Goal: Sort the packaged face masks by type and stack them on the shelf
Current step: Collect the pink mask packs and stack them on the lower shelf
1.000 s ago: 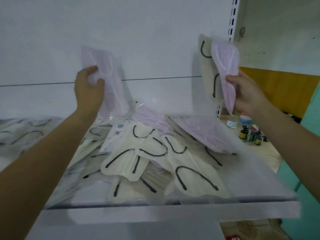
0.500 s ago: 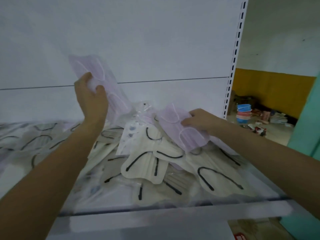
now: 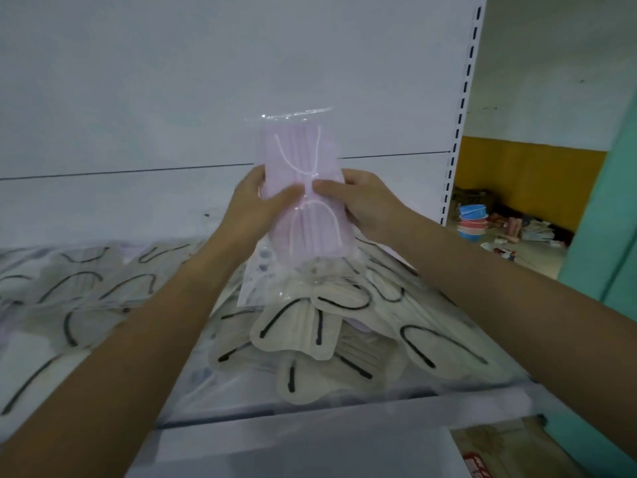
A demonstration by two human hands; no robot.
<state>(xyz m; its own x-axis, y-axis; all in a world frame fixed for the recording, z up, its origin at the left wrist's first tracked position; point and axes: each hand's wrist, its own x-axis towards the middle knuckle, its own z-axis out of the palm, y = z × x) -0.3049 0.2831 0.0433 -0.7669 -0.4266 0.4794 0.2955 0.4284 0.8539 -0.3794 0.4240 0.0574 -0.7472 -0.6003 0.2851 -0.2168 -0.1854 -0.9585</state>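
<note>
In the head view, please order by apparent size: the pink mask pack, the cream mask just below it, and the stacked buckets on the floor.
1. pink mask pack
2. cream mask
3. stacked buckets, far from the camera, so their true size is unsure

Left hand (image 3: 255,207), right hand (image 3: 367,201) raised together, gripping
</note>
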